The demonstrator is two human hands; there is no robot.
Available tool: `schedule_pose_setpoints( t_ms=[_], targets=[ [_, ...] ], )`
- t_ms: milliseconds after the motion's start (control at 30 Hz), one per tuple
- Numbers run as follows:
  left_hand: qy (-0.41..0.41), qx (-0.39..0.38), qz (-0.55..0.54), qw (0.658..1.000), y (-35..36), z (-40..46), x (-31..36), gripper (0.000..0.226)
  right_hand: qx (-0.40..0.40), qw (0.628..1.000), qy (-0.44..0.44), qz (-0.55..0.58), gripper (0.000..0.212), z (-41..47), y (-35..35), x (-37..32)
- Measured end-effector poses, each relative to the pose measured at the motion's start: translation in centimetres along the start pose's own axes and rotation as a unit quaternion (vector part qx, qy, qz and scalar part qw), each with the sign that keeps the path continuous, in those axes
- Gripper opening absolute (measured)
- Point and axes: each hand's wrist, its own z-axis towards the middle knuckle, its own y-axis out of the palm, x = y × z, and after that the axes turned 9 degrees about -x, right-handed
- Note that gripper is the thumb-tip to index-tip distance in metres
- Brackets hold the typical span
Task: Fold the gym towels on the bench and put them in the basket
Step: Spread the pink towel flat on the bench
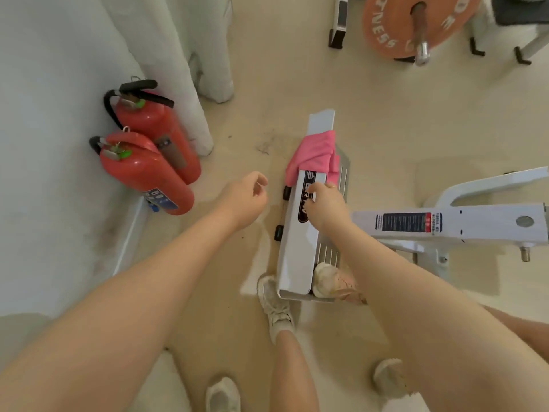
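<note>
Below, a white gym machine frame point(297, 248) runs away from the person, a pink towel point(315, 153) draped crumpled over its far part. Two red fire extinguishers point(148, 165) lean against the wall at left. The right hand point(328, 208) rests on the frame just short of the towel, fingers curled, gripping nothing visible. The left hand point(245, 200) hovers over the floor, loosely curled, empty.

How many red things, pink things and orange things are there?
Red: 2, the fire extinguishers
Pink: 1, the towel
Orange: 1, the weight plate
Total: 4
</note>
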Motion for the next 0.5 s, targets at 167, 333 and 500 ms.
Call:
schedule_pose_setpoints(
  t_ms=[167,333,500],
  targets=[
    [-0.020,0.019,-0.019,0.999,3.5,12.3,-2.8,0.024,0.007,1.000,0.003,-0.026,0.038,12.5,1.9,5.2],
    [-0.037,-0.011,-0.031,0.999,6.3,19.2,-5.8,0.024,-0.007,0.999,0.013,-0.029,0.048,20.7,2.7,7.5],
    [-0.063,-0.029,-0.032,0.997,7.5,21.1,-7.6,0.024,0.052,0.993,0.049,-0.089,0.046,23.3,3.7,8.6]
  ],
)
